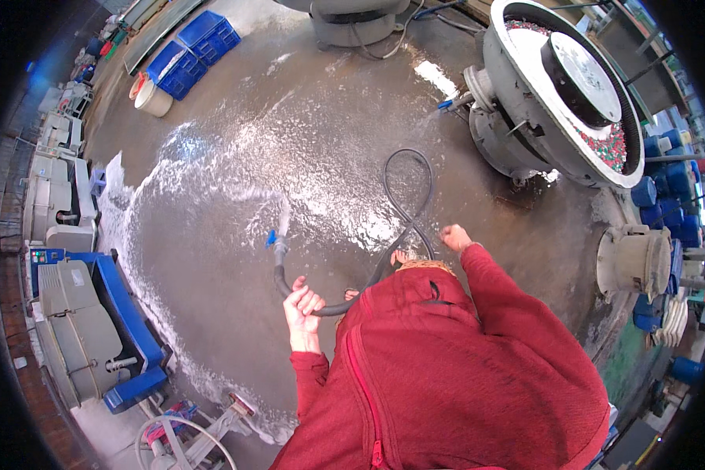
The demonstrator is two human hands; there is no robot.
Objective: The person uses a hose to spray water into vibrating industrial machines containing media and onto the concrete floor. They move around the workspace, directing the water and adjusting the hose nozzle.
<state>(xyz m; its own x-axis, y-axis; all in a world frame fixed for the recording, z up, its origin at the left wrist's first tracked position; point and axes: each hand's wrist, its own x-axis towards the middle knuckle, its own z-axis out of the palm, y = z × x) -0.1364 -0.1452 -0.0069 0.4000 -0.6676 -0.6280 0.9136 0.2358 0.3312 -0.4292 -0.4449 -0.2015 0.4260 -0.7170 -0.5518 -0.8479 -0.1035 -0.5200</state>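
Note:
A dark rubber hose (280, 276) runs through my left hand (301, 310), whose fingers are wrapped round it. Its end points away from me, with a blue valve handle (271, 237) at the tip, and water (284, 210) sprays from it onto the wet, foamy floor (235, 157). Behind my left hand the hose passes in front of my body and crosses itself in a loop on the floor. My right hand (455, 237) is held out to the right of the hose with its fingers curled in; nothing shows in it.
A large round vibratory bowl (486, 82) with red and green pieces stands at far right, a blue-handled outlet (446, 105) on its side. Blue crates (177, 70) and a white bucket (153, 99) sit far left. Machines (78, 321) line the left; blue drums (674, 200) the right.

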